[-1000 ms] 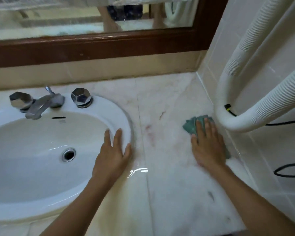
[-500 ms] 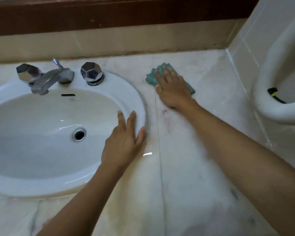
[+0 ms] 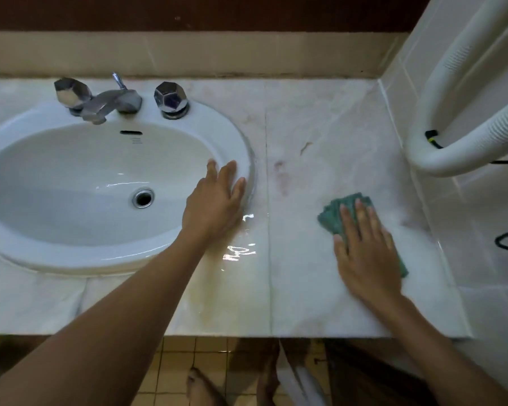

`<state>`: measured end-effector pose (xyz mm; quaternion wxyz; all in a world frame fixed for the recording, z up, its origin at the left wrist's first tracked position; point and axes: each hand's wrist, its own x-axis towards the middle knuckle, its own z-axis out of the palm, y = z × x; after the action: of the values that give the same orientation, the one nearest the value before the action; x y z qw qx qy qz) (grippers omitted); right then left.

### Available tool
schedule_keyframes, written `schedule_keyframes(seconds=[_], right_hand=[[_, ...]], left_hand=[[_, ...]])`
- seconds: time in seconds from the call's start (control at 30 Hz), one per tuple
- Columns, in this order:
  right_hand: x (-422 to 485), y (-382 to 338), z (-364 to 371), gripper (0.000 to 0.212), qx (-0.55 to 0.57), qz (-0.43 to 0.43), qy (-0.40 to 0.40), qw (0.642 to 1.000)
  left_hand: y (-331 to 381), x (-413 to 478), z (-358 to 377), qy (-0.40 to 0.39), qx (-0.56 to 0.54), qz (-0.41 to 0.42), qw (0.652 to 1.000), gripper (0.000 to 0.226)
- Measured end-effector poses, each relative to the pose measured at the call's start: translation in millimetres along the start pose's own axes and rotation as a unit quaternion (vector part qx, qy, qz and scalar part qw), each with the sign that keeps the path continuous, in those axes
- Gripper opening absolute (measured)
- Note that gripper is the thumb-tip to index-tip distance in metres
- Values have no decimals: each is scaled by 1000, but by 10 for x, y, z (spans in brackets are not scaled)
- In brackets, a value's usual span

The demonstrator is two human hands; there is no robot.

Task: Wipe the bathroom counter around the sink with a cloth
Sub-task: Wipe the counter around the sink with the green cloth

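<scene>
While the right hand point(image 3: 367, 253) lies flat, fingers spread, pressing the crumpled teal cloth point(image 3: 332, 215) onto the pale marble counter point(image 3: 302, 297) near the tiled side wall point(image 3: 458, 206), the left hand point(image 3: 214, 200) rests open on the right rim of the white oval ceramic sink point(image 3: 241, 148), holding nothing. I'd judge the job partway: only the stretch right of the basin is under the cloth. Reddish smears point(image 3: 282, 180) show between sink and cloth, a puddle of water point(image 3: 238, 250) glistens by the left wrist above a yellowish patch point(image 3: 214, 291), and whether the strip behind the chrome taps point(image 3: 170, 98) has been wiped I cannot tell.
</scene>
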<state>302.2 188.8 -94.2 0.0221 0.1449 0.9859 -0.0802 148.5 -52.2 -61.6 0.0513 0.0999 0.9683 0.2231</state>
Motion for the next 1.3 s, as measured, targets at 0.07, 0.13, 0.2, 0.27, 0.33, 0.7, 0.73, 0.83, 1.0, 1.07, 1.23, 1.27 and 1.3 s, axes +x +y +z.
schedule_keyframes(seconds=[0.07,0.13,0.2,0.27,0.33,0.7,0.73,0.83,1.0,1.07,1.23,1.27,1.3], right_hand=[[370,213,-56,66,-8,63,-3,998],[641,71,-95,62,-3,94,-3,996],[767,-209,-44,60,17,106,-1,994],[603,-613,43,60,25,59,10,998],[247,-1087,126,60,38,7,14,999],[-1210,-2682,460,65,61,-147,-54,986],[-1218,-2637,459,64,54,-174,-59,981],[-1154,-2403,411,62,42,-211,-58,975],[-1059,-2563,432,64,0,-26,-9,1000],[-1053,-2968,479,64,20,57,-13,998],[-1324,-4012,687,67,61,96,4,994],[-1412,-4211,734,69,65,73,6,995],[-1494,-4398,772,70,69,48,4,996]], left_hand=[[-18,-43,-11,35,-35,-15,999,36],[-100,-215,-24,71,-71,-40,994,32],[-162,-500,59,80,-43,-13,996,40],[-306,-946,120,97,-13,22,995,47],[-505,-1439,64,114,-50,-4,992,48],[-2233,-2370,-648,235,-45,-302,923,39],[-2397,-2292,-747,230,-34,-303,924,41],[-2901,-2066,-1032,203,-2,-314,927,48],[-3497,-2008,-1175,146,43,-298,942,55],[-3544,-2011,-1152,136,41,-285,948,57],[-3628,-2014,-1178,108,1,-280,954,59],[-3638,-2018,-1194,98,-15,-280,955,59],[-3657,-2033,-1217,88,-28,-280,956,58]])
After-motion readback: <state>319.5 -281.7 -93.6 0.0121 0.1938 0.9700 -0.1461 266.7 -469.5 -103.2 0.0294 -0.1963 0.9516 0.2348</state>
